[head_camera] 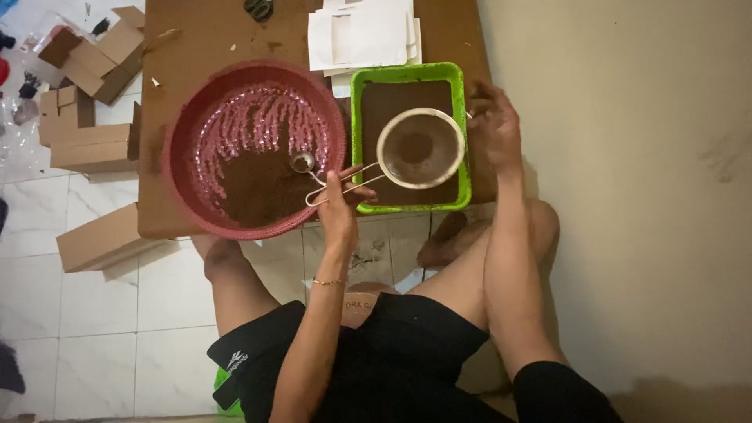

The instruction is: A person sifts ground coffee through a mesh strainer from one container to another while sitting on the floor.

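My left hand [338, 205] grips the wire handle of a round metal sieve [421, 148], which hangs over a green rectangular tray [409, 73] filled with brown powder. A little powder lies in the sieve's mesh. My right hand [495, 125] is beside the sieve's right rim, fingers bent, at the tray's right edge; whether it touches the rim I cannot tell. To the left stands a wide red bowl [188, 133] with a heap of brown powder and a metal spoon [302, 163] resting in it.
Bowl and tray stand on a low brown table [196, 31]. White papers [360, 35] lie at its far edge. Cardboard boxes [86, 117] are scattered on the white tiled floor at the left. A beige wall runs along the right. My knees are beneath the table.
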